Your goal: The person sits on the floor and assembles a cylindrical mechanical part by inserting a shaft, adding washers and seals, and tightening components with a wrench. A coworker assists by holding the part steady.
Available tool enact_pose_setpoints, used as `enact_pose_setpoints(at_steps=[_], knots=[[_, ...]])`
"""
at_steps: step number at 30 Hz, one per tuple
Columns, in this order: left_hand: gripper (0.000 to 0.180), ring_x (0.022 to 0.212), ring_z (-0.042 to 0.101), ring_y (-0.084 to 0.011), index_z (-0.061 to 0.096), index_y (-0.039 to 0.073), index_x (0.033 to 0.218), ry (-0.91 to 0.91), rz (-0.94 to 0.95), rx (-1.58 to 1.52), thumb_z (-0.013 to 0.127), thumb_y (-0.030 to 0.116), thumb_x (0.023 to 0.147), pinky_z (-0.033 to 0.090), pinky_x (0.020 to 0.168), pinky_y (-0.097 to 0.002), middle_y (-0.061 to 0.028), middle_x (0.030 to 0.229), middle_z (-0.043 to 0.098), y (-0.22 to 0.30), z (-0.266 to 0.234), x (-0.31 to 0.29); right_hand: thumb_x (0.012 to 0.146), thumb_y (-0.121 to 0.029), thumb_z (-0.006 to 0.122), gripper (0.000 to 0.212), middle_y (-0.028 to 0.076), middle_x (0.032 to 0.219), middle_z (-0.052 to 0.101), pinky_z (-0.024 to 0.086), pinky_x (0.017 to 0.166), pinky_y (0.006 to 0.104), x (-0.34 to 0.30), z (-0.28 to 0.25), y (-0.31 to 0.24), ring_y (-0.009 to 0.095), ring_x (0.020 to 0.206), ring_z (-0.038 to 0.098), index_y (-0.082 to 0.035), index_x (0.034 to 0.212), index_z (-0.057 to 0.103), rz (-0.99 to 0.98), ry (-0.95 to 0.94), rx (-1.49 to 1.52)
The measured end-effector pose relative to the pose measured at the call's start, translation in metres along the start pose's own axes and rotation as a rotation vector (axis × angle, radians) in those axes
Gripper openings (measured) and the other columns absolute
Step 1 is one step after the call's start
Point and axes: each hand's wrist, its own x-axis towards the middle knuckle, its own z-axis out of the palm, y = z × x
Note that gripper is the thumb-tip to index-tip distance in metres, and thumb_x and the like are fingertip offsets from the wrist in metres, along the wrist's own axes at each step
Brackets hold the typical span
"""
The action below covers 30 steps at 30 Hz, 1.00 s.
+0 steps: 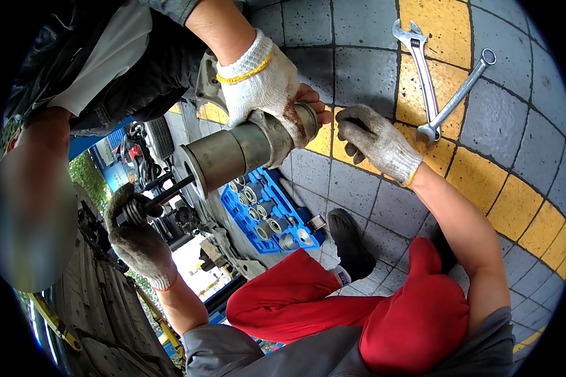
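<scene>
A steel press sleeve (217,157), a wide flanged tube, lies slanted in mid-air against a cast metal arm (267,141). From its lower left end sticks a dark rod (170,191). My left hand (138,232), in a dirty knitted glove, wraps round the rod's outer end, where a ringed nut-like piece (134,212) shows. Just right of the tube's far end is my gloved right hand (377,141), its fingers loosely bent and apart, with nothing visible in them. A co-worker's gloved hand (258,81) grips the tube and casting from above.
Beneath the tube, an open blue case (267,235) holds several metal sleeves and rings. An adjustable wrench (424,78) and a combination wrench (459,97) lie on the grey and yellow tiles. Vehicle underbody parts (88,308) rise at lower left. The co-worker crouches at upper left.
</scene>
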Motion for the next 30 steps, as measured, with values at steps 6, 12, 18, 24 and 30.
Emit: enact_pose_setpoints(at_steps=[6,12,18,24,30], knots=[[0.062,0.121,0.066,-0.0322,0.046,0.003,0.15,-0.056,-0.017,-0.64,0.062,0.041,0.104,0.053,0.106,-0.0458,-0.0182,0.135,0.064,-0.014,0.025,0.001,0.099,-0.03,0.071,0.037,0.013,0.103,0.07,0.061,0.071,0.0331,-0.014,0.015,-0.009,0.02,0.087,0.072,-0.006,0.127,0.062,-0.475,0.144,-0.309],[0.156,0.148,0.04,-0.0324,0.018,0.008,0.163,-0.347,-0.069,-0.26,0.104,0.05,0.04,0.034,0.123,-0.0501,-0.0157,0.16,0.038,-0.042,0.065,-0.013,0.081,-0.024,0.085,0.054,0.013,0.111,0.063,0.062,0.079,0.038,-0.021,0.052,-0.044,0.028,0.093,0.071,-0.01,0.129,0.064,-0.861,0.232,-0.522],[0.062,0.134,0.056,-0.0322,0.049,0.01,0.15,-0.509,-0.128,-0.326,0.069,0.012,0.09,0.043,0.115,-0.0453,-0.0123,0.149,0.055,-0.071,0.106,-0.041,0.078,-0.022,0.083,0.06,0.01,0.116,0.056,0.06,0.076,0.0413,-0.021,0.076,-0.058,0.03,0.092,0.069,-0.016,0.134,0.062,-0.904,0.191,-0.703],[0.071,0.134,0.055,-0.0257,0.048,0.002,0.148,-0.444,0.002,-0.246,0.079,0.021,0.086,0.043,0.115,-0.0419,-0.0134,0.146,0.056,-0.053,0.128,-0.043,0.082,-0.021,0.077,0.059,0.01,0.106,0.058,0.059,0.067,0.0395,-0.009,0.095,-0.053,0.028,0.081,0.07,-0.009,0.137,0.061,-0.963,0.211,-0.84],[0.055,0.116,0.064,-0.0225,0.06,0.002,0.136,-0.345,-0.383,-0.423,0.076,0.01,0.084,0.054,0.101,-0.0384,-0.01,0.13,0.067,-0.021,0.129,-0.05,0.081,-0.022,0.077,0.059,0.01,0.108,0.06,0.059,0.069,0.0401,-0.003,0.099,-0.055,0.028,0.084,0.071,-0.01,0.136,0.062,-0.942,0.238,-0.895]])
